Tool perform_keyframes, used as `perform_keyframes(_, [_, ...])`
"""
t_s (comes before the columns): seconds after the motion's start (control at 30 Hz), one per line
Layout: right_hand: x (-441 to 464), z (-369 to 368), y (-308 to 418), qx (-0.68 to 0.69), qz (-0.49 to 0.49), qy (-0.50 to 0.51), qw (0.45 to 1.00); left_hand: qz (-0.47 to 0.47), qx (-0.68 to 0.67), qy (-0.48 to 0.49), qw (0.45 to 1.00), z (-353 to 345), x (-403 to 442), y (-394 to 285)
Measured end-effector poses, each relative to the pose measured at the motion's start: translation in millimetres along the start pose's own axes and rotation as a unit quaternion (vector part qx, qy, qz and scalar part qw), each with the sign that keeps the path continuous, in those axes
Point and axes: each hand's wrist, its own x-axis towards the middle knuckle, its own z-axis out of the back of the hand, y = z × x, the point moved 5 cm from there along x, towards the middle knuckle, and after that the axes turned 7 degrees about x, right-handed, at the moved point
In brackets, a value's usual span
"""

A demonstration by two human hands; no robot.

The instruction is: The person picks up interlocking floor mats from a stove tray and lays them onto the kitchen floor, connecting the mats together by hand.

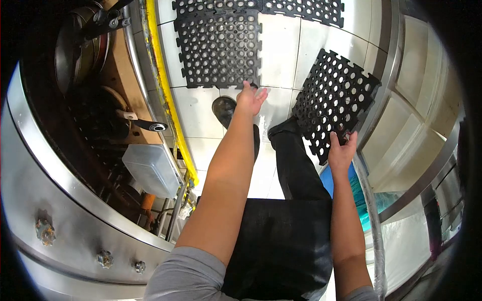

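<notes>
My right hand (pixel 343 151) grips the lower edge of a black perforated rubber mat tile (pixel 337 98), which is tilted up beside my leg. My left hand (pixel 251 99) reaches forward with its fingers apart. Its fingertips are at the near right corner of another black rubber mat tile (pixel 218 50) that lies on the floor; whether they press on it I cannot tell. More interlocking mat (pixel 304 10) lies at the top of the view, on white floor tiles (pixel 278 55).
On the left, a steel counter (pixel 95 220) with knobs stands before a shelf of pans (pixel 83 45) and a clear plastic container (pixel 152 170). A yellow rail (pixel 168 95) edges that shelf. Pale bins (pixel 411 130) behind a metal frame line the right side.
</notes>
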Motion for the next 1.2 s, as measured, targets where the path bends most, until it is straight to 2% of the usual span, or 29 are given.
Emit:
perform_keyframes(0.07, [0.8,-2.2,11.7,0.019,0.008,0.020,1.000,0.071,0.158,0.004,0.985,8.0,-13.7,-0.6])
perform_keyframes(0.1, [0.4,-2.1,19.5,0.021,0.008,0.020,1.000,0.073,0.218,0.018,0.973,9.0,-27.2,-2.7])
perform_keyframes(0.13, [0.5,-3.0,25.5,0.051,-0.019,0.035,0.998,0.073,0.220,0.019,0.973,13.6,-35.1,-4.0])
perform_keyframes(0.17, [1.5,-3.2,32.9,0.081,-0.044,0.050,0.994,0.034,0.369,0.025,0.928,15.6,-42.0,-9.6])
perform_keyframes(0.2, [2.8,-2.3,41.6,0.110,-0.068,0.064,0.989,-0.007,0.509,0.032,0.860,14.2,-49.3,-14.9])
perform_keyframes(0.27, [8.1,2.9,58.6,0.139,-0.088,0.076,0.983,-0.024,0.531,0.074,0.844,5.5,-67.1,-17.7])
perform_keyframes(0.33, [24.2,-1.5,68.1,0.161,-0.069,0.124,0.977,-0.029,0.529,0.160,0.833,-13.5,-89.9,-22.8])
perform_keyframes(0.37, [35.9,-4.1,66.4,0.146,-0.077,0.132,0.978,-0.045,0.523,0.236,0.818,-22.6,-89.9,-26.2])
perform_keyframes(0.4, [48.5,-10.9,69.7,0.123,-0.065,0.115,0.983,-0.113,0.522,0.178,0.827,-28.3,-90.2,-36.8])
perform_keyframes(0.47, [77.7,-26.0,69.7,0.033,-0.098,0.098,0.990,-0.194,0.496,0.178,0.827,-33.4,-76.5,-49.7])
perform_keyframes(0.5, [96.2,-33.9,56.9,0.031,-0.101,0.097,0.990,-0.207,0.471,0.168,0.841,-35.8,-61.7,-53.9])
perform_keyframes(0.53, [112.3,-43.9,50.2,0.028,-0.103,0.096,0.990,-0.207,0.518,0.147,0.817,-42.0,-54.4,-60.2])
perform_keyframes(0.63, [160.0,-57.4,2.8,-0.044,-0.104,0.063,0.992,-0.201,0.532,0.118,0.814,-55.3,-27.1,-67.3])
perform_keyframes(0.7, [169.1,-61.6,-10.6,-0.069,-0.123,0.047,0.989,-0.239,0.658,0.056,0.712,-55.9,-9.8,-67.3])
perform_keyframes(0.73, [170.6,-61.9,-14.9,-0.075,-0.136,0.041,0.987,-0.235,0.658,0.056,0.713,-54.7,-4.6,-64.4])
perform_keyframes(0.8, [173.0,-60.8,-25.9,-0.085,-0.153,0.036,0.984,-0.283,0.699,0.046,0.655,-53.2,0.9,-61.6])
perform_keyframes(0.87, [177.6,-55.5,-33.5,-0.114,-0.144,0.029,0.983,-0.289,0.685,0.056,0.666,-48.7,4.6,-54.9])
perform_keyframes(0.93, [182.9,-52.8,-43.0,-0.132,-0.135,0.024,0.982,-0.322,0.612,0.112,0.714,-42.1,26.8,-43.9])
perform_keyframes(1.0, [183.0,-49.1,-46.8,-0.128,-0.123,0.016,0.984,-0.341,0.596,0.117,0.717,-43.2,28.8,-39.3])
perform_keyframes(1.1, [194.8,-51.9,-47.8,-0.170,-0.105,0.017,0.980,-0.339,0.632,0.095,0.690,-50.6,11.2,-45.2])
perform_keyframes(1.17, [194.2,-53.2,-43.1,-0.192,-0.109,0.024,0.975,-0.301,0.590,0.137,0.737,-48.4,23.4,-40.0])
perform_keyframes(1.2, [194.5,-52.7,-45.5,-0.193,-0.109,0.024,0.975,-0.300,0.589,0.137,0.738,-46.6,28.1,-37.8])
